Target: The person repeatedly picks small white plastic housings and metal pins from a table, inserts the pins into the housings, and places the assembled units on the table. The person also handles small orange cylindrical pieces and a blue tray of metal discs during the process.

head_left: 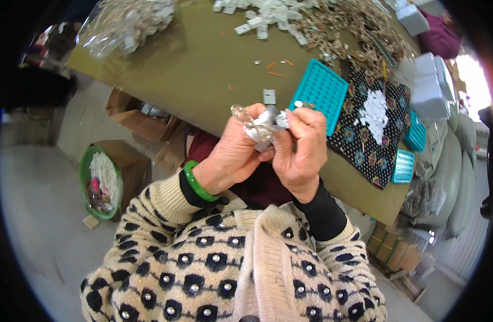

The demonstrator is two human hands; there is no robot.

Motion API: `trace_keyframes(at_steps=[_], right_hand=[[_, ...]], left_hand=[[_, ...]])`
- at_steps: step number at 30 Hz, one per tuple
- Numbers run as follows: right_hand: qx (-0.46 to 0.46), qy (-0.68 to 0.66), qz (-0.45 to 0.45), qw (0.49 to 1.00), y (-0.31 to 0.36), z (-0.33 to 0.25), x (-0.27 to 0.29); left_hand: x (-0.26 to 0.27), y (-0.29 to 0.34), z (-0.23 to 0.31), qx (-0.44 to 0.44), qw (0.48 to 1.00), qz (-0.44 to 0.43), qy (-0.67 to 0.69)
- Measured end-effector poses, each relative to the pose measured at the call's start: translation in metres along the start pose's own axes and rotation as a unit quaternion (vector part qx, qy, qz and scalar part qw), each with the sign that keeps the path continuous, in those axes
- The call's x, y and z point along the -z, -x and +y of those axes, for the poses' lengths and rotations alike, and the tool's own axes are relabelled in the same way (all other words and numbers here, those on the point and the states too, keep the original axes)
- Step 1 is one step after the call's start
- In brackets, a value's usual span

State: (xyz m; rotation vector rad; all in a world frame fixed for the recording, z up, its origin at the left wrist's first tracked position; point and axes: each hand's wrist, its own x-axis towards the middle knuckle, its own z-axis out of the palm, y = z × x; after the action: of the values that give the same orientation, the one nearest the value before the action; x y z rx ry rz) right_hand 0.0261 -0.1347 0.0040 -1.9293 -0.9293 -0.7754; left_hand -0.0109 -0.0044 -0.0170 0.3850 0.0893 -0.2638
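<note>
My left hand (230, 155), with a green bangle (199, 181) at its wrist, is closed around a looped beaded strand (241, 114) and whitish wrapping or card next to it. Between the fingertips of my right hand (302, 153) is a small white tag (282, 119), held right against the bundle in the left hand. The hands nearly touch, above the table's near edge. Just beyond them lies a white slotted card (269, 96). To the right of my fingers a teal grid tray (322, 86) rests on the table, with a small white disc (298, 104) at its near-left edge.
Piles of beaded strands (359, 27) and white cards (273, 19) cover the table's far side. A bag of strands (133, 27) sits far left. White tags (373, 115) lie on dark patterned cloth (402, 102). On the floor stand a green basket (85, 166) and a cardboard box (144, 126).
</note>
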Motion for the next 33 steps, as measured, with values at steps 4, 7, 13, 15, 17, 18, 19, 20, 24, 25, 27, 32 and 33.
trace_keyframes(at_steps=[4,7,13,15,17,18,19,20,24,25,27,32,33], right_hand=[[-0.013,-0.010,-0.022,1.000,0.011,-0.002,0.011],[-0.068,-0.059,-0.087,0.992,0.018,0.003,0.038],[-0.134,0.289,-0.047,0.947,0.019,0.072,0.106],[-0.147,0.347,-0.107,0.920,0.027,0.090,0.110],[-0.154,0.370,-0.139,0.906,0.033,0.099,0.114],[-0.153,0.362,-0.142,0.909,0.035,0.102,0.115],[-0.153,0.352,-0.147,0.912,0.037,0.103,0.115],[-0.164,0.333,-0.139,0.918,0.037,0.104,0.115],[-0.166,0.295,-0.135,0.931,0.025,0.099,0.117],[-0.140,0.266,-0.100,0.949,0.021,0.096,0.115],[-0.288,0.176,-0.091,0.937,0.017,0.075,0.114],[-0.390,-0.197,-0.027,0.899,0.008,0.023,0.085],[-0.386,-0.220,-0.030,0.895,0.007,0.014,0.077]], left_hand=[[0.002,-0.003,0.003,-0.021,0.999,-0.018,-0.031],[0.001,-0.007,0.006,0.006,0.996,-0.032,-0.080],[-0.003,-0.011,0.011,0.032,0.995,-0.034,-0.084],[-0.005,-0.013,0.009,0.030,0.996,-0.039,-0.075],[-0.007,-0.015,0.007,0.030,0.995,-0.048,-0.077],[-0.007,-0.015,0.007,0.028,0.995,-0.054,-0.083],[-0.008,-0.015,0.006,0.026,0.994,-0.057,-0.090],[-0.008,-0.015,0.006,0.029,0.994,-0.052,-0.097],[-0.008,-0.015,0.007,0.043,0.994,-0.035,-0.093],[-0.008,-0.015,0.007,0.046,0.995,-0.033,-0.085],[-0.008,-0.015,0.007,0.049,0.995,-0.030,-0.077],[-0.007,-0.011,0.006,0.057,0.996,-0.024,-0.065],[-0.006,-0.009,0.006,0.057,0.996,-0.027,-0.067]])
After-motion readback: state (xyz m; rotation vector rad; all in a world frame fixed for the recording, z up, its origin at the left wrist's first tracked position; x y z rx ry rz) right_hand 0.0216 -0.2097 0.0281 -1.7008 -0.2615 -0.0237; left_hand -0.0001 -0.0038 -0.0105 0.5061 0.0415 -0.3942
